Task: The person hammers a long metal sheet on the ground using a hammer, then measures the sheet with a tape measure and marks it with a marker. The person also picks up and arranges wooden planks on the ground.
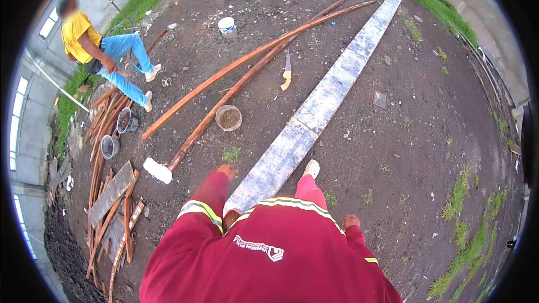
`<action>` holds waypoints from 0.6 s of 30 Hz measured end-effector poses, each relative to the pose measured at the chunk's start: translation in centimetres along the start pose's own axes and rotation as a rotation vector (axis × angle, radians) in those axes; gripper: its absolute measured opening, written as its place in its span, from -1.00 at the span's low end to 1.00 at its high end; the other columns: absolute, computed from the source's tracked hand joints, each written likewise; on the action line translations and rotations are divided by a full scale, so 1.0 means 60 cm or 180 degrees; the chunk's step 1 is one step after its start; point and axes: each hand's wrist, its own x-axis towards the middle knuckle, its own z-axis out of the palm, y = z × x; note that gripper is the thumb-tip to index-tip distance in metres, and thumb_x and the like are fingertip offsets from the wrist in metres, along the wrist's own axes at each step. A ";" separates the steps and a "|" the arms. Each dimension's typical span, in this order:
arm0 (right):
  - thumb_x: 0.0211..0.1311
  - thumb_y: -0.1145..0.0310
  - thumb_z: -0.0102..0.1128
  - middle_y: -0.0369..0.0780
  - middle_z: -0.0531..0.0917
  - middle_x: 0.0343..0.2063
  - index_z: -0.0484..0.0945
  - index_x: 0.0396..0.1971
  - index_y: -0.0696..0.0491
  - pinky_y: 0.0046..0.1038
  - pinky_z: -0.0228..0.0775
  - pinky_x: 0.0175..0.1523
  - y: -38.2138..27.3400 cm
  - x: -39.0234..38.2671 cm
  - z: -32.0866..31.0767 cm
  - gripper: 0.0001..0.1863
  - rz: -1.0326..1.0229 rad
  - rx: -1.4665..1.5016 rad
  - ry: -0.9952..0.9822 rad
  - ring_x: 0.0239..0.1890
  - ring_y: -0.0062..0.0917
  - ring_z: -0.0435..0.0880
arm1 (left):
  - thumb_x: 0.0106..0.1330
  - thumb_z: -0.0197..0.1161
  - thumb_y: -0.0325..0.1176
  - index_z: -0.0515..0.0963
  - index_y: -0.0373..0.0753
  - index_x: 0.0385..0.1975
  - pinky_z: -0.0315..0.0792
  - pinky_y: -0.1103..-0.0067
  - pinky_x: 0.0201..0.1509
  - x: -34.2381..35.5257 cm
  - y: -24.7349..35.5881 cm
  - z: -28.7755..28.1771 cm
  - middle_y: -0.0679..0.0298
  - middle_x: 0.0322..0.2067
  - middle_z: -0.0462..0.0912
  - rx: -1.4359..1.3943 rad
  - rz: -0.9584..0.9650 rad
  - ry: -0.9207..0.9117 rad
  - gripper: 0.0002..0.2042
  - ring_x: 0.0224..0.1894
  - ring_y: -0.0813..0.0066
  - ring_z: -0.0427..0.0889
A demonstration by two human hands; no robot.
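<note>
My left hand (pixel 227 171) hangs past its red sleeve at the left side of the long board strip (pixel 306 124). Its fingers look loosely apart, and nothing shows in them. Down by my right side is my right hand (pixel 351 221), over dark ground; its fingers are too small to make out. The strip is flat and grey-white with dark stains, made of several lengths laid end to end. It runs from near my body to the far right. My white shoe (pixel 311 169) stands just right of the strip.
Two long wooden poles (pixel 247 81) lie left of the strip, with a handsaw (pixel 287 71) between. A bucket of brown material (pixel 229 118), a white bucket (pixel 227 27) and a timber pile (pixel 106 191) stand around. A person in yellow (pixel 84 36) is at the far left.
</note>
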 end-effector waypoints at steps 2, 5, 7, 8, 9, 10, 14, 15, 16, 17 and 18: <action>0.00 0.24 0.09 -0.17 0.64 -0.45 0.59 -0.42 0.01 -0.35 0.47 -0.16 -0.050 0.085 -0.057 -0.79 0.0205 0.1197 0.0097 -0.31 -0.30 0.64 | 0.10 0.16 -0.04 0.56 -0.25 -0.16 0.38 0.41 0.07 0.038 0.047 -0.026 0.03 -0.14 0.57 0.0613 0.0030 -0.0032 -0.57 -0.04 0.12 0.53; -0.11 0.45 0.12 -0.24 0.56 -0.71 0.50 -0.37 0.08 -0.48 0.32 -0.69 -0.129 0.222 -0.174 -0.79 -0.0099 0.1534 0.0433 -0.76 -0.54 0.51 | 0.10 0.17 -0.07 0.57 -0.24 -0.18 0.38 0.41 0.06 0.081 0.154 -0.056 0.04 -0.14 0.57 0.0272 -0.0068 -0.0218 -0.60 -0.04 0.13 0.53; -0.08 0.47 0.09 -0.24 0.58 -0.68 0.48 -0.27 0.07 -0.50 0.31 -0.69 -0.199 0.277 -0.256 -0.73 -0.0568 0.1376 0.0860 -0.74 -0.55 0.52 | 0.11 0.16 -0.10 0.55 -0.26 -0.16 0.39 0.39 0.05 0.108 0.229 -0.087 0.05 -0.13 0.57 -0.0669 0.0040 -0.0073 -0.60 -0.05 0.11 0.53; -0.07 0.49 0.08 -0.25 0.58 -0.68 0.48 -0.25 0.05 -0.50 0.31 -0.68 -0.237 0.297 -0.299 -0.72 -0.0379 0.1725 0.0577 -0.73 -0.56 0.52 | 0.12 0.16 -0.11 0.54 -0.27 -0.15 0.39 0.38 0.04 0.127 0.264 -0.103 0.05 -0.15 0.58 -0.0617 0.0145 -0.0024 -0.60 -0.07 0.11 0.54; -0.05 0.51 0.06 -0.26 0.58 -0.67 0.48 -0.23 0.04 -0.50 0.32 -0.68 -0.273 0.313 -0.340 -0.71 -0.0264 0.2173 0.0284 -0.71 -0.57 0.53 | 0.13 0.15 -0.12 0.53 -0.27 -0.14 0.40 0.38 0.03 0.145 0.294 -0.118 0.05 -0.16 0.58 -0.0605 0.0313 0.0075 -0.60 -0.09 0.10 0.55; -0.03 0.50 0.07 -0.21 0.60 -0.65 0.50 -0.26 0.00 -0.47 0.39 -0.53 -0.315 0.330 -0.375 -0.74 -0.0052 0.2106 0.0103 -0.65 -0.52 0.59 | 0.13 0.15 -0.13 0.52 -0.28 -0.13 0.41 0.38 0.02 0.160 0.318 -0.127 0.06 -0.18 0.59 -0.0603 0.0473 0.0146 -0.60 -0.10 0.09 0.56; 0.03 0.41 0.06 -0.19 0.63 -0.61 0.60 -0.36 -0.03 -0.43 0.46 -0.35 -0.470 0.412 -0.445 -0.83 -0.0310 0.2206 -0.0359 -0.54 -0.48 0.65 | 0.15 0.13 -0.08 0.47 -0.26 -0.05 0.34 0.36 0.09 0.238 0.363 -0.136 0.00 -0.06 0.49 0.0359 0.0596 -0.0392 -0.55 0.00 0.09 0.47; 0.04 0.39 0.07 -0.19 0.64 -0.59 0.61 -0.38 -0.03 -0.43 0.46 -0.32 -0.509 0.437 -0.442 -0.84 -0.0366 0.2190 -0.0428 -0.51 -0.46 0.65 | 0.15 0.13 -0.05 0.46 -0.26 -0.04 0.31 0.34 0.12 0.261 0.363 -0.131 -0.01 -0.01 0.45 0.0671 0.0783 -0.0584 -0.53 0.04 0.08 0.44; 0.05 0.36 0.07 -0.18 0.65 -0.57 0.63 -0.40 -0.03 -0.42 0.46 -0.30 -0.545 0.464 -0.435 -0.84 -0.0395 0.2184 -0.0498 -0.48 -0.43 0.66 | 0.14 0.13 -0.03 0.44 -0.25 -0.02 0.28 0.34 0.15 0.288 0.362 -0.127 -0.02 0.03 0.39 0.1035 0.1007 -0.0796 -0.51 0.08 0.05 0.39; 0.05 0.33 0.07 -0.17 0.65 -0.55 0.63 -0.40 -0.03 -0.40 0.46 -0.27 -0.577 0.492 -0.425 -0.83 -0.0463 0.2099 -0.0421 -0.44 -0.40 0.66 | 0.14 0.13 0.00 0.42 -0.24 0.01 0.25 0.33 0.19 0.317 0.361 -0.122 -0.02 0.08 0.34 0.1428 0.1191 -0.1097 -0.48 0.12 0.03 0.34; 0.05 0.30 0.08 -0.17 0.66 -0.53 0.64 -0.40 -0.03 -0.38 0.46 -0.24 -0.613 0.525 -0.410 -0.82 -0.0506 0.2026 -0.0345 -0.40 -0.37 0.66 | 0.13 0.12 0.03 0.39 -0.23 0.05 0.21 0.32 0.22 0.345 0.357 -0.118 -0.02 0.13 0.27 0.1821 0.1363 -0.1448 -0.44 0.16 -0.01 0.28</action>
